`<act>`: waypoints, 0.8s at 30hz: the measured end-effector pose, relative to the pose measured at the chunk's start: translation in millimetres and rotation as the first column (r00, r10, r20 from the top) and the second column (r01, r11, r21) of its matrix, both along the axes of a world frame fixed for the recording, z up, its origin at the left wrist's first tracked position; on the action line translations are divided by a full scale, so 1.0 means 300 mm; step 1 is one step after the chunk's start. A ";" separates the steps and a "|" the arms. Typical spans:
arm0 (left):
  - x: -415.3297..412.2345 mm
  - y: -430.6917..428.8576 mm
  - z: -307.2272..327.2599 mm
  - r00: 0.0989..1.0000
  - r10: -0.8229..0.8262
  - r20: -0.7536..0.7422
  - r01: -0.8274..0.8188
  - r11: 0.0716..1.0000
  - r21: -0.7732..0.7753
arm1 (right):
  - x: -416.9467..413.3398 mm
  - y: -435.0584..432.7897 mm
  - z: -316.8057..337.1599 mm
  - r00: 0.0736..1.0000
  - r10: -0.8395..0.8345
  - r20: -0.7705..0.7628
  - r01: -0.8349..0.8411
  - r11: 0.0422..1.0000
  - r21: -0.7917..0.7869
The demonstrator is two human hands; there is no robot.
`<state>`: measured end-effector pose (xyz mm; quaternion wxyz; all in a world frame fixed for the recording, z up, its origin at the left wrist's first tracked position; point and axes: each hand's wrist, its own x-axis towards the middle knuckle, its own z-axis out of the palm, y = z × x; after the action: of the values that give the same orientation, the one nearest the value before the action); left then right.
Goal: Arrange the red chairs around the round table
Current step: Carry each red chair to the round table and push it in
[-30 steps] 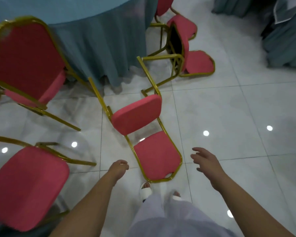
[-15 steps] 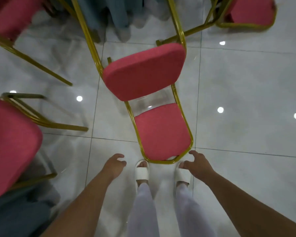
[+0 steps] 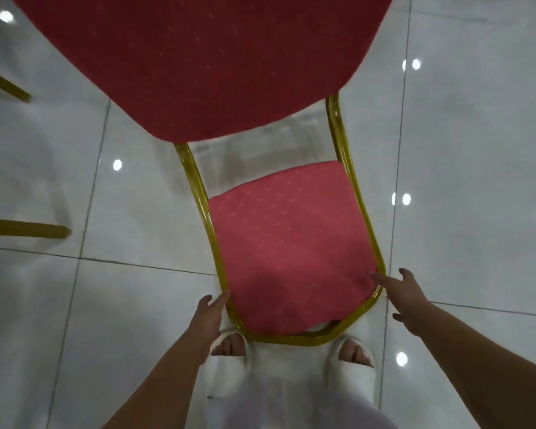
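Reaching for the tipped red chair (image 3: 291,258) lying on the floor (image 3: 130,335) at 6 o'clock by your feet, your left grip (image 3: 209,317) and right grip (image 3: 412,301), both unclenched, touch its gold frame; righting and placing it are not yet done.

The chair (image 3: 291,249) lies between the two hands. The left hand (image 3: 209,314) is at the left corner of its near frame end, fingertips touching the rail. The right hand (image 3: 406,300) is at the right corner, fingertips on the cushion's edge. Just behind the hands, toward the person, stand the left slipper (image 3: 226,373) and the right slipper (image 3: 356,370), with the frame end just before the toes. Beyond the hands is the chair's far cushion (image 3: 198,57). Well left of the left hand, two legs of another chair (image 3: 25,232) reach in over the floor (image 3: 461,212).
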<state>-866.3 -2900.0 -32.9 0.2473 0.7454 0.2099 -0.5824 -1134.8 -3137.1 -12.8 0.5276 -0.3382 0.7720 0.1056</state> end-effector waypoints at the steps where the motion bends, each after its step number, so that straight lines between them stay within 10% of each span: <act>1: 0.000 0.000 -0.046 0.999 0.029 -0.036 -0.029 1.000 -0.009 | -0.012 -0.017 -0.051 1.000 -0.018 0.018 0.018 1.000 0.007; 11: 0.005 0.008 -0.051 0.998 -0.062 0.024 0.062 0.998 -0.003 | -0.045 -0.112 -0.054 0.974 0.179 0.138 -0.212 0.934 0.288; 24: -0.031 0.107 1.265 0.987 -0.141 0.071 0.136 0.988 0.073 | -0.071 -0.043 1.312 0.915 0.391 0.101 -0.404 0.885 0.232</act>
<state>-875.4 -2868.0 346.5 0.1884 0.7877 0.1675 -0.5621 -1156.1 -3150.0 380.8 0.5526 -0.4229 0.6532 0.2985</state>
